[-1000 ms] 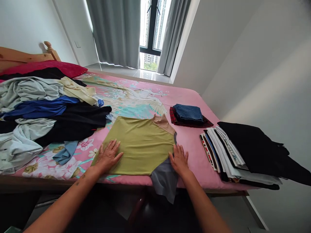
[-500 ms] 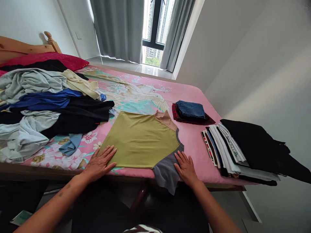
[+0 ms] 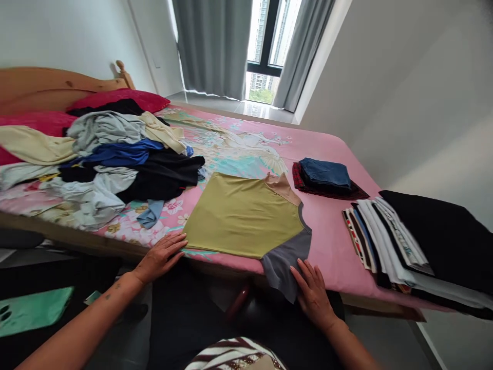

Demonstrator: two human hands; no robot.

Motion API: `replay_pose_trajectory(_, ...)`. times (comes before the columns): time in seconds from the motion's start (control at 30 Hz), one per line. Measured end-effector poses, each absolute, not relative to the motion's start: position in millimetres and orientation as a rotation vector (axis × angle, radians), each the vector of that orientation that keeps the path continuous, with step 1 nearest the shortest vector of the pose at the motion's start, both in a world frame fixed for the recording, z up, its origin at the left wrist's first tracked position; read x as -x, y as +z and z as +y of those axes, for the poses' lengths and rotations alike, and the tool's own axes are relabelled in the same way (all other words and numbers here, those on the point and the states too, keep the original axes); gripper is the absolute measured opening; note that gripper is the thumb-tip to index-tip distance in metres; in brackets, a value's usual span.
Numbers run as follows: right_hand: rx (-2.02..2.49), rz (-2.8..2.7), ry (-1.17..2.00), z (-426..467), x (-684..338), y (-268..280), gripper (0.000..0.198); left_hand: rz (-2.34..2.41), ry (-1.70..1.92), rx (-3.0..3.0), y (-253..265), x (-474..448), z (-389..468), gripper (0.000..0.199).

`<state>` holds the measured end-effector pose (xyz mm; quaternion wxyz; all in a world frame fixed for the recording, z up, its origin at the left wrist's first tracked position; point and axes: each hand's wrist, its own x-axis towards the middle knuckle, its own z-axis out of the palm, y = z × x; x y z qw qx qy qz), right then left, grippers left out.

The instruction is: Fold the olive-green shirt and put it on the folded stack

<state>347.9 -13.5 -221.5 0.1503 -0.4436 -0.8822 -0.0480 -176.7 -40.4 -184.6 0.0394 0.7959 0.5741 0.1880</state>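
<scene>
An olive-green T-shirt [image 3: 239, 216] lies spread flat on the bed, its neck to the right. One short sleeve is grey [image 3: 283, 264] and hangs over the bed's front edge; the far one is dusty pink [image 3: 283, 187]. My left hand [image 3: 165, 256] rests at the shirt's near bottom corner, fingers stretched out and touching the hem. By the outer edge of the grey sleeve is my right hand [image 3: 314, 293], its fingers extended against the fabric. Both palms face down, and neither grips the cloth.
A loose heap of clothes [image 3: 115, 159] covers the bed's left side. Folded jeans [image 3: 325, 173] lie on dark red cloth beyond the shirt. A stack of folded clothes [image 3: 389, 236] with black garments stands at right. A green phone [image 3: 36, 308] lies at lower left.
The view has turned left, so the bed's contents appear farther right. My left hand has drawn back toward the hem's corner, and my right hand has slid nearer along the grey sleeve.
</scene>
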Motion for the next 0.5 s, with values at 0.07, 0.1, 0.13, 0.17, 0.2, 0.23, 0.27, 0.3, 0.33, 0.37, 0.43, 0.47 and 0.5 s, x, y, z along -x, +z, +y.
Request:
replay_pose_trajectory(0.07, 1.256, -2.494, -0.133, -13, -342, -228, 0.065, 1.781, 0.581, -2.414, -182, 175, -43, 0.035)
replay_pose_trajectory(0.1, 1.238, -2.486, -0.121, -12, -339, -230, 0.067, 1.792, 0.585, -2.4, -181, 174, -44, 0.035)
replay_pose_trajectory(0.13, 1.216, -2.48, -0.106, -11, -336, -230, 0.068, 1.802, 0.593, -2.389, -181, 173, -44, 0.034)
replay_pose_trajectory(0.17, 1.193, -2.471, -0.087, -9, -334, -230, 0.068, 1.811, 0.605, -2.382, -180, 172, -43, 0.033)
replay_pose_trajectory(0.2, 1.17, -2.457, -0.067, -8, -334, -229, 0.068, 1.816, 0.619, -2.384, -180, 172, -43, 0.032)
replay_pose_trajectory(0.23, 1.137, -2.441, -0.048, -6, -333, -227, 0.065, 1.817, 0.632, -2.394, -181, 172, -42, 0.031)
replay_pose_trajectory(0.27, 1.095, -2.425, -0.031, -3, -334, -226, 0.061, 1.812, 0.641, -2.413, -181, 172, -41, 0.031)
replay_pose_trajectory(0.3, 1.048, -2.414, -0.013, -1, -336, -225, 0.057, 1.806, 0.649, -2.435, -182, 172, -40, 0.031)
replay_pose_trajectory(0.33, 1.001, -2.408, 0.008, 2, -338, -224, 0.052, 1.8, 0.655, -2.459, -183, 173, -39, 0.031)
replay_pose_trajectory(0.37, 0.96, -2.404, 0.031, 4, -340, -223, 0.047, 1.799, 0.662, -2.478, -185, 173, -38, 0.031)
replay_pose_trajectory(0.43, 0.917, -2.399, 0.089, 10, -344, -222, 0.04, 1.815, 0.682, -2.496, -188, 174, -36, 0.032)
replay_pose_trajectory(0.47, 0.913, -2.394, 0.121, 13, -346, -222, 0.038, 1.827, 0.694, -2.497, -189, 174, -34, 0.032)
replay_pose_trajectory(0.5, 0.914, -2.386, 0.152, 15, -347, -221, 0.037, 1.836, 0.704, -2.495, -190, 174, -33, 0.032)
